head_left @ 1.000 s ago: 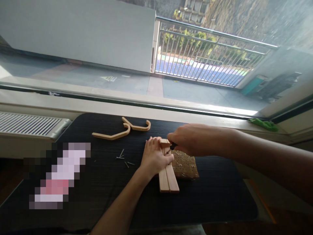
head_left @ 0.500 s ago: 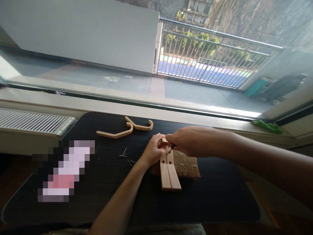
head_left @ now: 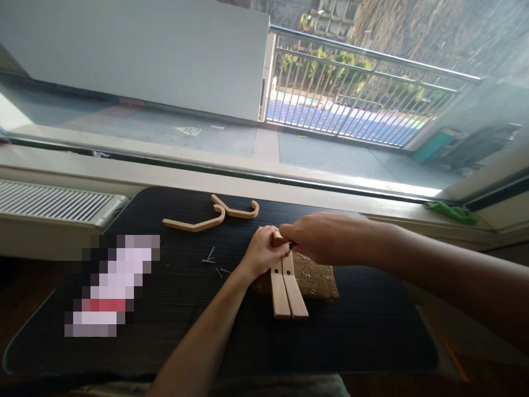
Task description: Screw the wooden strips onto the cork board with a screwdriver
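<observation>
Two pale wooden hook pieces (head_left: 281, 296) lie side by side on a cardboard-like brown block (head_left: 316, 278), with dark holes in them and a narrow gap between their near ends. My left hand (head_left: 264, 249) is closed around their far part, the fingers curled over the top. Just to its right, my right hand (head_left: 306, 237) is closed in a fist over the same spot. A small dark part shows under its fingers, but most of what it grips is hidden. Several screws (head_left: 210, 256) lie on the table left of my left hand.
Two more curved wooden hooks (head_left: 196, 225) rest at the back of the black table (head_left: 351, 336). A blurred-out item (head_left: 119, 275) is on the left. Behind stand a radiator (head_left: 53, 204), a window sill (head_left: 185, 179) and a green cloth (head_left: 451, 213).
The near ends of the two wooden pieces have spread slightly, the right one swinging right. My right hand has turned a little; my left hand keeps its hold.
</observation>
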Available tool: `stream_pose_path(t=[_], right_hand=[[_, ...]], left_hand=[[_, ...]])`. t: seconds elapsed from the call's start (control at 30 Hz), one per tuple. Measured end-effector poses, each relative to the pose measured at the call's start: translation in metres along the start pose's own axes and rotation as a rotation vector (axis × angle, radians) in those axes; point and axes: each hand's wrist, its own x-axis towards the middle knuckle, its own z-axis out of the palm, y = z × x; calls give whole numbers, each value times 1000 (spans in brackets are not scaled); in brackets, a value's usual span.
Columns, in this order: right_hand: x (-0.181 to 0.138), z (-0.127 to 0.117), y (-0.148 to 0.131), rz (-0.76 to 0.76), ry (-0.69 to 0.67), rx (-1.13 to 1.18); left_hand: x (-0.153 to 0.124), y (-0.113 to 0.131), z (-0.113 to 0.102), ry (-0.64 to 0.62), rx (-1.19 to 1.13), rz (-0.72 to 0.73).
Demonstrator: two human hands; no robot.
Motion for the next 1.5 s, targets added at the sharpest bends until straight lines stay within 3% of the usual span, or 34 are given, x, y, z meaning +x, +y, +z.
stream_pose_path(t=[0.27,0.6,0.87,1.07,1.17,1.5], right_hand=[[-7,-8,-6,-4,32,-69],[-13,-22,1,63,-57,-63],[-7,-17,-7,19,-137,-126],[-4,-4,-4,-33,-25,-267],[-1,-4,-3,-49,-80,-311],[2,-7,2,-22,-135,-152]], left_hand=[[0,4,-1,-20,-7,-38],[-2,12,-5,-37,-18,-97],[-2,11,-3,-23,1,-86],[-3,12,-3,-14,11,-90],[-4,14,-3,-2,5,-115],[-5,14,-3,20,27,-80]])
